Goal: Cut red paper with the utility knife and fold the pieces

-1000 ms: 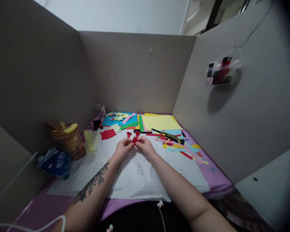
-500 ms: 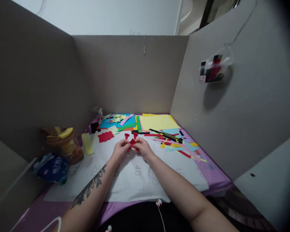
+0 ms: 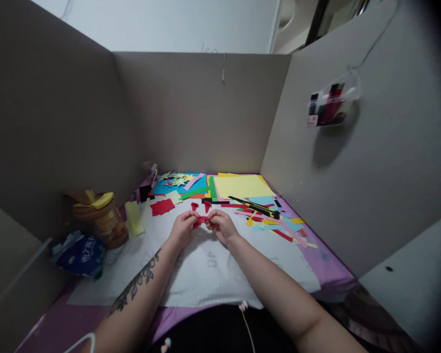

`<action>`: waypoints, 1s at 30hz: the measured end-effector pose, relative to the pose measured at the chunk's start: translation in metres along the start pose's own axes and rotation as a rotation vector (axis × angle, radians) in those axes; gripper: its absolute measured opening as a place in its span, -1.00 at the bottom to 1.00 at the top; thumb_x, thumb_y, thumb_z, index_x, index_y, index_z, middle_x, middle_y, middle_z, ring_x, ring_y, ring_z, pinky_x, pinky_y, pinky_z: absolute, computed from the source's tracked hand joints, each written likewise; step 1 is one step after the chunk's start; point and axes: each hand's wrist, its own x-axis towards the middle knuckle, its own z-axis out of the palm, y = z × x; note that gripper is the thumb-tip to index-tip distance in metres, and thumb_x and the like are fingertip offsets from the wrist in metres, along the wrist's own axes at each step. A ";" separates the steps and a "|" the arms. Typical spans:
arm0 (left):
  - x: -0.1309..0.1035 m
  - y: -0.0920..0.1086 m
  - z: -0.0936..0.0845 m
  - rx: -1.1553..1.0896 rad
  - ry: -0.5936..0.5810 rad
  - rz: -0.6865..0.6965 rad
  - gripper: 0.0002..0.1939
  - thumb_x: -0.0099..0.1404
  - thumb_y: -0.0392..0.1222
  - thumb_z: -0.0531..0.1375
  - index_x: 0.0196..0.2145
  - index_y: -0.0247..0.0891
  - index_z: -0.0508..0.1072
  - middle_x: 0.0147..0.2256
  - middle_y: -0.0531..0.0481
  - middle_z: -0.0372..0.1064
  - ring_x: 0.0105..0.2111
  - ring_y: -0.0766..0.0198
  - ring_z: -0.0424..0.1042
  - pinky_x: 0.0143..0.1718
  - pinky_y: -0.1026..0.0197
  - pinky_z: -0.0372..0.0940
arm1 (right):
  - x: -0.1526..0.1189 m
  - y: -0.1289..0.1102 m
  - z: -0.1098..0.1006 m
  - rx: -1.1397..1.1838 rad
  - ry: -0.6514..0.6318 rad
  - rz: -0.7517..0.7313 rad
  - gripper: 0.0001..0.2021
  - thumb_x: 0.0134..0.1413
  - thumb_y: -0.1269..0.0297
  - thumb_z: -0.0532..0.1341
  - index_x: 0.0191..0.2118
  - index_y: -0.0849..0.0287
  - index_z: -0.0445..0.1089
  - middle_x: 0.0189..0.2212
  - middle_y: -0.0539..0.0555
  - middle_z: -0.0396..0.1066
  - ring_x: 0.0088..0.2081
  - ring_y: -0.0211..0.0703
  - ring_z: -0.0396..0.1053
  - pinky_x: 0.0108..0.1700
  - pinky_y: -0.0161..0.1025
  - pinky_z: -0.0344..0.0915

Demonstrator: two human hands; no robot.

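Observation:
Between the fingertips of my left hand [image 3: 185,226] and my right hand [image 3: 221,224] is a small piece of red paper [image 3: 202,220]. Both hands pinch it, one at each side, just above the white sheet [image 3: 191,274]; the fingers partly cover it. Right behind my hands lie two small folded red paper pieces, one on the left [image 3: 194,206] and one on the right [image 3: 207,205]. A short stack of red paper squares [image 3: 162,207] rests farther left.
Behind are yellow sheets [image 3: 242,187] and a blue sheet [image 3: 161,188] bearing paper stars [image 3: 180,180]. Right lie a cutter knife [image 3: 260,208] and coloured strips [image 3: 284,234]. A lidded brown container [image 3: 106,225] and blue packet [image 3: 81,255] stand left. Grey walls [image 3: 206,113] enclose the table.
The red paper between my fingers showed a pointed top before and now looks flatter and narrower. My hands have stayed nearly in place, and the view has shifted slightly.

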 end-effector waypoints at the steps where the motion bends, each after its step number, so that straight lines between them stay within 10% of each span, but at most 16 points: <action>1: 0.000 0.001 -0.001 0.006 -0.002 -0.001 -0.86 -0.07 -0.18 0.21 -0.51 -0.30 0.39 -0.59 0.08 0.33 -0.57 0.37 0.31 -0.48 0.30 0.23 | -0.001 -0.001 -0.001 -0.025 -0.007 -0.015 -0.92 -0.32 0.40 0.11 -0.56 0.18 0.32 -0.65 -0.01 0.37 -0.61 -0.29 0.29 -0.54 -0.36 0.19; 18: 0.000 -0.010 -0.007 0.517 -0.032 0.343 -0.80 0.03 -0.26 0.19 -0.44 -0.21 0.18 -0.51 0.17 0.27 -0.53 0.40 0.27 -0.46 0.34 0.18 | -0.004 -0.004 -0.005 -0.713 0.042 -0.473 -0.90 -0.11 0.43 0.13 -0.46 0.15 0.39 -0.44 0.00 0.33 -0.36 -0.21 0.26 -0.31 -0.29 0.17; 30: 0.001 -0.011 -0.010 0.646 -0.111 0.343 -0.79 0.08 -0.23 0.18 -0.27 -0.24 0.35 -0.39 0.03 0.44 -0.41 0.28 0.40 -0.37 0.29 0.24 | 0.002 0.000 -0.010 -1.023 -0.075 -0.574 -0.86 -0.01 0.49 0.16 -0.51 0.15 0.33 -0.49 0.00 0.30 -0.33 -0.17 0.24 -0.25 -0.24 0.16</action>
